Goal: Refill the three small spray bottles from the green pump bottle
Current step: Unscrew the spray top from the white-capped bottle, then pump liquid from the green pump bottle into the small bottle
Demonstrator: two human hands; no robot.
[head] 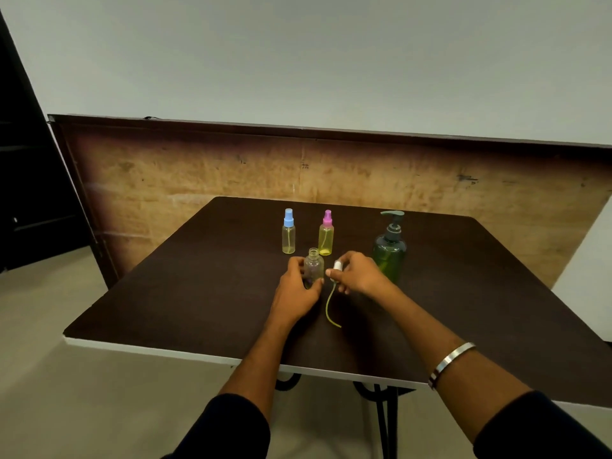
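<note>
Sitting on a dark, matte, wood-grained worktop [185,293] with a pale edge strip along the near side. Leaning behind it, a big worn plywood board [198,167], scuffed and mottled tan with a dark frame, blocking off the lower wall. Standing at the back, side by side and just apart, two slim cylinders of clear plastic tinted yellow: the blue-capped spray bottle [288,231] to the left, the pink-capped spray bottle [326,232] to the right, each showing a thin dip tube inside. Off to the right, well clear of those two, the green pump bottle [390,248], rounded, translucent green, topped by a dark collar and a grey-green spout pointing left.

Nearer, in front of the pair, standing upright with its threaded neck bare: the open clear bottle [313,265], glassy and seemingly almost empty. Wrapping round its lower body from the left, the left hand [295,289], fingers curled, thumb across the front. Just beside it on the right, pinching the white spray top [337,266] between thumb and fingertips, the right hand [356,274], nearly brushing the base of the pump bottle behind it. Trailing down from that top, a thin yellow-green dip tube [329,308], curving and touching down with its tip on the worktop.

Circling the right forearm, a shiny metal bangle [452,361]. Covering both upper forearms, dark sleeves [228,425]. Showing under the worktop, black metal legs [384,422] over a plain beige floor [66,409].
</note>
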